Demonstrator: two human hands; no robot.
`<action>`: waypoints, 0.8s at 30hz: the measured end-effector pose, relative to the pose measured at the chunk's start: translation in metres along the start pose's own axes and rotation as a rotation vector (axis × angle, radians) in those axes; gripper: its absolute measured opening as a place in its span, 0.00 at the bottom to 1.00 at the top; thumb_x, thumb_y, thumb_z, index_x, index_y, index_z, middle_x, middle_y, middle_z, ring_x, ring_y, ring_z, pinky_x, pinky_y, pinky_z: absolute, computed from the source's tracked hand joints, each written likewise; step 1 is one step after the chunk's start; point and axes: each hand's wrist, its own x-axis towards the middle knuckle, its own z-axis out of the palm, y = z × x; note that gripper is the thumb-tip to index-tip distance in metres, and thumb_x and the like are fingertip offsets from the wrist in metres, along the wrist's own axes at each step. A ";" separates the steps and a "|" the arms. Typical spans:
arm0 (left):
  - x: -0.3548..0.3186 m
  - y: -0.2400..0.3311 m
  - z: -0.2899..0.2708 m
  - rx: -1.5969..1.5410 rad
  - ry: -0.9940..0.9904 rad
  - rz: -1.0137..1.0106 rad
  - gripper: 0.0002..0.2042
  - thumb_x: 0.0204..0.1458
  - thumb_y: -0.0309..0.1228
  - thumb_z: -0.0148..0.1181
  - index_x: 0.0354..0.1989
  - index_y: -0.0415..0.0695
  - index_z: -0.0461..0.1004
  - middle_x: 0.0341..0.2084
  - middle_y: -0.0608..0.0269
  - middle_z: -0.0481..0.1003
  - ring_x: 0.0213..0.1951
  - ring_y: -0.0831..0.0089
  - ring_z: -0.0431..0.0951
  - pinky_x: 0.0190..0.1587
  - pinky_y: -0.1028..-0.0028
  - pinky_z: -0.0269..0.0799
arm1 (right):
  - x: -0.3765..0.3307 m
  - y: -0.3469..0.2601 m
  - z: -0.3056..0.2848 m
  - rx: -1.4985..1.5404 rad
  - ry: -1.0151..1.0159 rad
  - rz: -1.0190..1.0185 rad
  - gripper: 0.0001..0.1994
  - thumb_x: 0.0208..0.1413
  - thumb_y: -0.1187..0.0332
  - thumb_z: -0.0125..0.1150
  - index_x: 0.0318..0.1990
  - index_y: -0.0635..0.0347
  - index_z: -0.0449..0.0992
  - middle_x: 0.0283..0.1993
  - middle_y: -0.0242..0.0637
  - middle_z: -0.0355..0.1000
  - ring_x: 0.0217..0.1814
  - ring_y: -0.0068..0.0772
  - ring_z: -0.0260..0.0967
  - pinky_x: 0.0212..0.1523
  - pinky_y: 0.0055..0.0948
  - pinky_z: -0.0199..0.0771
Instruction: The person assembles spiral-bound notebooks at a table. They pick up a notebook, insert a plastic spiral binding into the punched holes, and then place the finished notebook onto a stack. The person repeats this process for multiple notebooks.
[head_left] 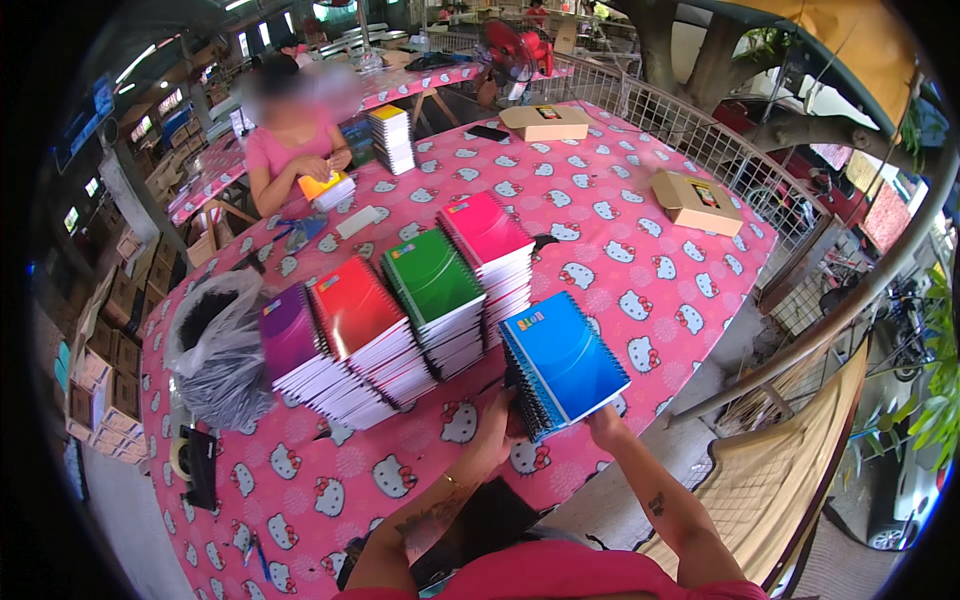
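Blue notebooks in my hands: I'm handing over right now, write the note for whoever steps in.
Left hand grips the spiral-bound end of a small stack of blue notebooks; right hand supports its near edge.
The stack is held just above the pink tablecloth, right of the sorted row.
Already stacked in that row: purple notebooks, red notebooks, green notebooks, pink notebooks.
The blue stack is not yet set down.
A grey plastic bag lies left of the row; across the table another person handles a yellow notebook.

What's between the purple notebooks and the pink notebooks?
In the head view, the red notebook stack and green notebook stack lie between the purple stack and pink stack.
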 end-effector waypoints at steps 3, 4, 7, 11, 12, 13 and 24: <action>0.046 -0.010 0.016 -0.007 -0.005 -0.059 0.21 0.53 0.51 0.53 0.51 0.52 0.69 0.37 0.68 0.75 0.40 0.70 0.76 0.42 0.53 0.70 | 0.020 -0.029 -0.021 0.011 -0.012 -0.006 0.20 0.63 0.45 0.43 0.52 0.45 0.70 0.44 0.22 0.72 0.40 0.19 0.66 0.40 0.27 0.65; 0.061 -0.015 0.027 0.027 0.065 -0.034 0.25 0.51 0.52 0.56 0.54 0.51 0.67 0.42 0.65 0.73 0.43 0.68 0.73 0.44 0.48 0.67 | 0.028 -0.037 -0.025 0.036 0.034 -0.030 0.20 0.64 0.45 0.42 0.52 0.45 0.70 0.42 0.23 0.72 0.38 0.19 0.66 0.38 0.26 0.65; 0.099 -0.014 0.050 0.045 0.029 -0.062 0.29 0.50 0.52 0.57 0.58 0.51 0.64 0.48 0.64 0.70 0.47 0.66 0.71 0.48 0.45 0.65 | 0.060 -0.058 -0.044 0.114 0.061 -0.049 0.21 0.64 0.45 0.41 0.52 0.45 0.70 0.39 0.24 0.72 0.34 0.20 0.64 0.33 0.24 0.63; 0.153 -0.006 0.077 0.037 -0.025 -0.054 0.30 0.51 0.52 0.56 0.61 0.52 0.62 0.53 0.62 0.68 0.52 0.63 0.69 0.48 0.43 0.63 | 0.109 -0.086 -0.074 0.078 0.020 -0.086 0.21 0.64 0.45 0.40 0.52 0.45 0.71 0.40 0.22 0.73 0.36 0.19 0.66 0.31 0.22 0.60; 0.164 -0.004 0.085 0.042 0.018 -0.048 0.29 0.52 0.52 0.55 0.59 0.50 0.64 0.52 0.61 0.70 0.50 0.62 0.71 0.48 0.44 0.64 | 0.123 -0.091 -0.082 0.085 0.019 -0.088 0.21 0.64 0.45 0.40 0.52 0.44 0.71 0.41 0.22 0.74 0.38 0.19 0.66 0.31 0.22 0.60; 0.175 0.001 0.091 0.050 0.016 -0.059 0.28 0.52 0.52 0.55 0.58 0.49 0.65 0.50 0.60 0.71 0.48 0.61 0.72 0.48 0.45 0.64 | 0.136 -0.098 -0.081 0.113 0.063 -0.077 0.21 0.63 0.45 0.40 0.52 0.45 0.71 0.43 0.21 0.75 0.39 0.19 0.67 0.32 0.22 0.60; 0.272 0.063 0.137 0.076 0.067 -0.012 0.28 0.52 0.55 0.54 0.53 0.46 0.69 0.47 0.55 0.74 0.48 0.55 0.73 0.55 0.40 0.58 | 0.243 -0.183 -0.080 -0.080 -0.116 0.056 0.22 0.61 0.41 0.39 0.50 0.41 0.71 0.50 0.22 0.72 0.48 0.24 0.64 0.45 0.29 0.59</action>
